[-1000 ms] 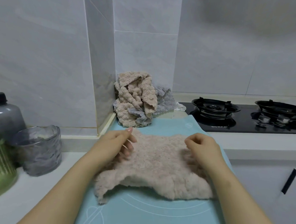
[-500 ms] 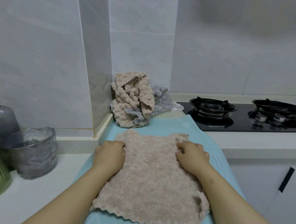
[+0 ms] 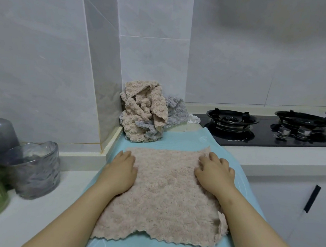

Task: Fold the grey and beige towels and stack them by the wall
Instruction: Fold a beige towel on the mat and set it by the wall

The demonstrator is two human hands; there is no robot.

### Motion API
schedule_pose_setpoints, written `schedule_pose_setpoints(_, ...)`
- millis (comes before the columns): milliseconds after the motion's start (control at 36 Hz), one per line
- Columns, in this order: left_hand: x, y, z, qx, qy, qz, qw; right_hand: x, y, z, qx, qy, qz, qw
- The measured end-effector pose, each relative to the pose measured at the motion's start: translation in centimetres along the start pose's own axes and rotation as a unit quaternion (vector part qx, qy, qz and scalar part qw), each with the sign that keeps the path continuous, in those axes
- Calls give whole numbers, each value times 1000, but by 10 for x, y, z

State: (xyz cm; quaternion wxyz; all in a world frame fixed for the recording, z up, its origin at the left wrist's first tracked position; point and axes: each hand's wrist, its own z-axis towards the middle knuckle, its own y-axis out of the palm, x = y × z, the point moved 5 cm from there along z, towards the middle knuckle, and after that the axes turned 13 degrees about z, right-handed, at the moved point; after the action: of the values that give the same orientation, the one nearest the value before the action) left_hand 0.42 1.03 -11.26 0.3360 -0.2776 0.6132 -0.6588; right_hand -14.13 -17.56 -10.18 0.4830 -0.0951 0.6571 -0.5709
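Both hands lie flat on a beige towel (image 3: 161, 199) spread on a blue mat (image 3: 188, 139).

The left hand (image 3: 121, 172) and right hand (image 3: 213, 172) rest palm down near the towel's far corners. The fingers (image 3: 125, 155) are stretched out or loosely spread, pressing the cloth and gripping nothing. The mat covers a white table (image 3: 32, 213). Just beyond the fingertips, a crumpled pile (image 3: 145, 113) of beige and grey towels sits in the corner against the tiled wall (image 3: 152, 59). Right of the fingers, a black gas stove (image 3: 269, 136) is set into the table, with a white cabinet (image 3: 283, 202) below it. Well left of the fingers stand a glass jar (image 3: 36, 170) and a grey bottle (image 3: 3, 132).
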Motion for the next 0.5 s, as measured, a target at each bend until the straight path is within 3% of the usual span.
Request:
schedule_pose_setpoints(111, 8, -21, -13, 55, 43, -26, 997, -10, -13, -6, 55, -44, 67, 995)
schedule_pose_setpoints(194, 20, -16, -21, -10, 102, -26, 994, -17, -17, -12, 60, -80, 131, 986)
schedule_pose_setpoints(250, 24, -4, -24, -61, 113, 5, 992, -21, -16, -19, 25, -93, 180, 979)
schedule_pose_setpoints(333, 24, 2, -24, -65, 109, 24, 992, -26, -14, -34, -53, -108, 205, 971)
schedule_pose_setpoints(444, 26, 0, -27, -17, 102, 31, 994, -23, -11, -56, -130, -148, 150, 969)
schedule_pose_setpoints(500, 27, -10, -32, 67, 101, 31, 992, -19, -12, -67, -154, -167, 128, 965)
